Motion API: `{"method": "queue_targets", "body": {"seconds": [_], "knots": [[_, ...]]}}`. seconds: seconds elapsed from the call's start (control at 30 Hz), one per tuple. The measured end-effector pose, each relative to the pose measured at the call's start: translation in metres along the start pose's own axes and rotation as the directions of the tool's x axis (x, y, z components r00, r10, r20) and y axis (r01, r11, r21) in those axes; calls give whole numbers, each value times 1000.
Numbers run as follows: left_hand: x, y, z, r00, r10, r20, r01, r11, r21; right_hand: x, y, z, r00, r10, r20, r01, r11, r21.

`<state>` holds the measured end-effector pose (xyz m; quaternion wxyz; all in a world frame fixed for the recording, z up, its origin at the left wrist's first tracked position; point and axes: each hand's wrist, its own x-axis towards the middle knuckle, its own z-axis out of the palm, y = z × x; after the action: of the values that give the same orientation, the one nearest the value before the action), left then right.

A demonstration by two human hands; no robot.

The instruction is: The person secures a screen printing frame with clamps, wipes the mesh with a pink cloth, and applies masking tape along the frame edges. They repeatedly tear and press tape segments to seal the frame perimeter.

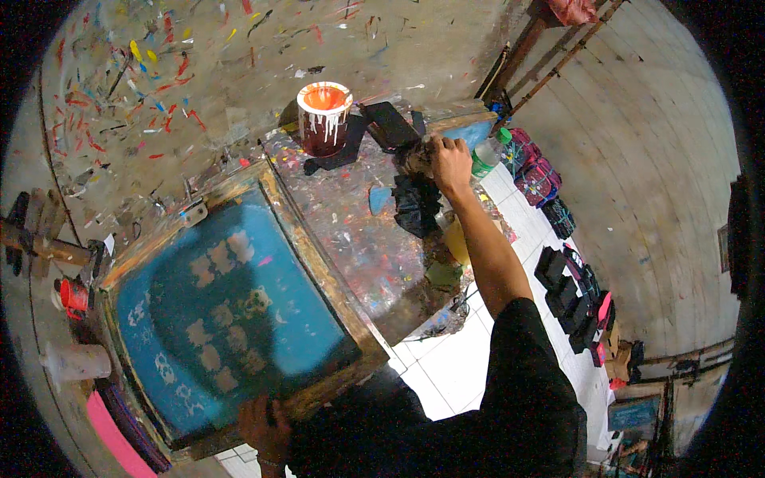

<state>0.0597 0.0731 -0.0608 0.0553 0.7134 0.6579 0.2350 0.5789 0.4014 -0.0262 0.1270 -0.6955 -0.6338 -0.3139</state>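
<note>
Head view, the only one. We had the right hand [451,166] stretched out over the far part of the counter [339,203], fingers curled in narrow against a dark wad [413,158]. We couldn't tell whether they gripped it or only touched it; the fingertips were mostly hidden. The wad sat between a black block [390,126] and a crumpled black sheet [417,209], with a green bottle [484,159] just past the hand.

We marked the left hand [264,430] at the near edge of the screen [296,299], a blue panel in a worn wooden frame [309,253]. It was in shade: resting or holding, we couldn't tell. The screen lay left of the bare paint-spattered stretch of counter, pale shapes across it and the wearer's shadow over much of it.

The pot [325,131], orange inside, white drips down its wall, stood upright beyond the screen, well apart from both hands. A blue scrap [380,200] lay near the black sheet. Off to the right we noted wrapped bundles [535,182] and black pieces [570,299] in a row; at far left, a red cup [74,297].

Step, our call: handling the wad at arm's length, picking up or setting down unclear, screen probably being steadied. Next move, we judged, called for a sure pinch or a clean release, without dragging the black sheet or knocking the bottle.
</note>
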Motion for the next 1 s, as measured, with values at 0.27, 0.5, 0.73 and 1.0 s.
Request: {"method": "queue_targets", "body": {"seconds": [0.27,0.5,0.73,1.0], "knots": [[0,-3,-1,1000,8,2,-8,1000,16,-9,-17,-15,993,-7,120,-11,989,148],[2,-2,-1,998,66,-16,-66,998,0,-25,-11,-33,998,37,45,-49,946,320],[2,8,-8,996,-68,61,75,991,-114,-106,6,-152,978,202,53,-196,800,567],[6,10,-5,996,54,-65,-60,993,-100,-238,43,-205,789,591,168,-562,586,584]]}}
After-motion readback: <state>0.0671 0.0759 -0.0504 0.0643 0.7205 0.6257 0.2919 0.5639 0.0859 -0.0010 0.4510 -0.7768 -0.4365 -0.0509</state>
